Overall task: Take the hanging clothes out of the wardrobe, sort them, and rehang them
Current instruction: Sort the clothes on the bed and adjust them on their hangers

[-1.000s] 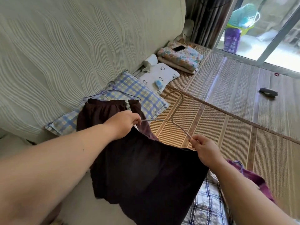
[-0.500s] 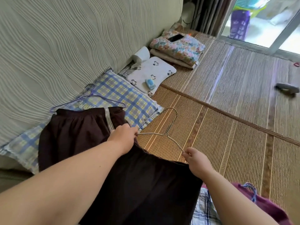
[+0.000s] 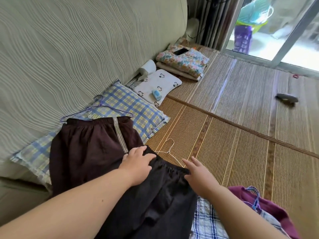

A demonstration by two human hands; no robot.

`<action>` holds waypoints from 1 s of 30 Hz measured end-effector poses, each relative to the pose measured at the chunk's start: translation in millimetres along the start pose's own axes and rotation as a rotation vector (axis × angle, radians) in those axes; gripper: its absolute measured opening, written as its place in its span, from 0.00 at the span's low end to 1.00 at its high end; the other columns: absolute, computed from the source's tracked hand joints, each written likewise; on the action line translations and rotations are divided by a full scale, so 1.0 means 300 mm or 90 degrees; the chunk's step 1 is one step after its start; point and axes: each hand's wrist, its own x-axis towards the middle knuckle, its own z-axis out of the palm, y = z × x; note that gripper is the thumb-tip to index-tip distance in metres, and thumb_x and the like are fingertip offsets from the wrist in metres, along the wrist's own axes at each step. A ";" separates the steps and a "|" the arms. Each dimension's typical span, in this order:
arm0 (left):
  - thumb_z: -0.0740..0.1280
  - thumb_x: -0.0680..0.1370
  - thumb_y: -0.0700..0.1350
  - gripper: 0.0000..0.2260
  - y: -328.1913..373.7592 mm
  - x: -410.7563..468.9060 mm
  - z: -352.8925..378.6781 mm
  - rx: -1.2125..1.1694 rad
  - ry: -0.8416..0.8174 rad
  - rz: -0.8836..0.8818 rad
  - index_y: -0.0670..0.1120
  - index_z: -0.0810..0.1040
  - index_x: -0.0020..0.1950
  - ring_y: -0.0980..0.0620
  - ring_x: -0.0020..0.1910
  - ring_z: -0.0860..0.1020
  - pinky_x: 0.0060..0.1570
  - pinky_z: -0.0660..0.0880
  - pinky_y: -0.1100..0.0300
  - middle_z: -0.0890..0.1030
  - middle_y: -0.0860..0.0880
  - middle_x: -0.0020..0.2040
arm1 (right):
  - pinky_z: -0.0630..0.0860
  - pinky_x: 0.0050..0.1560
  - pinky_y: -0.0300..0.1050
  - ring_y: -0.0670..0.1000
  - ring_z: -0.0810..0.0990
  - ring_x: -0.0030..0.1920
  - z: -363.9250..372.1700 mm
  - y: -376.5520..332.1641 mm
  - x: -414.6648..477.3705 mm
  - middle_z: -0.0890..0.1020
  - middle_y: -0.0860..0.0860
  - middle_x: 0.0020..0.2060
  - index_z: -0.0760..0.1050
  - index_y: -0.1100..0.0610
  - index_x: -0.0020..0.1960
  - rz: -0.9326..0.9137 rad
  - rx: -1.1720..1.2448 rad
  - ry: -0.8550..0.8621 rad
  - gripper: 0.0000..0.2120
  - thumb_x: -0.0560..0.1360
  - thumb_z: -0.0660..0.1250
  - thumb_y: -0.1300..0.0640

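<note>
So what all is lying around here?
brown shorts: one, dark brown, on the plaid pillow
purple hanger: one, purple, at their waistband
black garment: one, black, nearest, under the left hand
pale hanger: one, pale wire, at its waistband
maroon garment: one, maroon, bottom right
plaid pillow: one, blue-yellow, under the brown shorts
white pillow: one, white, printed, beyond the plaid one
blue object: one, small, on the white pillow
folded bedding: one stack, floral, far end
phone: one, black, on the bedding
woven mats: at least two, tan, across the right side
left hand: one, open, resting on the black garment
right hand: one, open, by the garment's waistband
</note>
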 end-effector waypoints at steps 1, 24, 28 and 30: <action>0.58 0.80 0.51 0.21 0.013 -0.037 -0.007 -0.007 0.004 0.004 0.59 0.60 0.74 0.46 0.75 0.50 0.72 0.54 0.43 0.53 0.49 0.77 | 0.66 0.70 0.52 0.53 0.64 0.72 -0.004 -0.008 -0.035 0.48 0.48 0.77 0.52 0.42 0.76 -0.006 0.000 0.011 0.30 0.78 0.61 0.54; 0.61 0.79 0.53 0.26 0.841 -1.059 0.340 -0.010 -0.029 0.403 0.57 0.57 0.76 0.54 0.75 0.57 0.73 0.56 0.49 0.60 0.55 0.75 | 0.60 0.72 0.54 0.54 0.58 0.74 0.155 0.429 -1.554 0.54 0.48 0.76 0.52 0.41 0.75 0.191 -0.037 0.169 0.32 0.77 0.64 0.47; 0.63 0.79 0.52 0.26 1.086 -1.120 0.421 -0.024 -0.046 0.465 0.57 0.58 0.75 0.54 0.73 0.60 0.73 0.59 0.47 0.62 0.55 0.74 | 0.62 0.71 0.53 0.53 0.58 0.74 0.145 0.632 -1.724 0.54 0.48 0.76 0.53 0.41 0.75 0.256 0.008 0.210 0.32 0.76 0.64 0.46; 0.63 0.78 0.52 0.26 1.219 -1.131 0.476 -0.001 -0.059 0.489 0.57 0.59 0.74 0.54 0.72 0.61 0.72 0.60 0.47 0.63 0.55 0.74 | 0.62 0.71 0.51 0.53 0.58 0.74 0.136 0.767 -1.807 0.55 0.49 0.76 0.54 0.41 0.75 0.288 0.036 0.225 0.32 0.76 0.64 0.46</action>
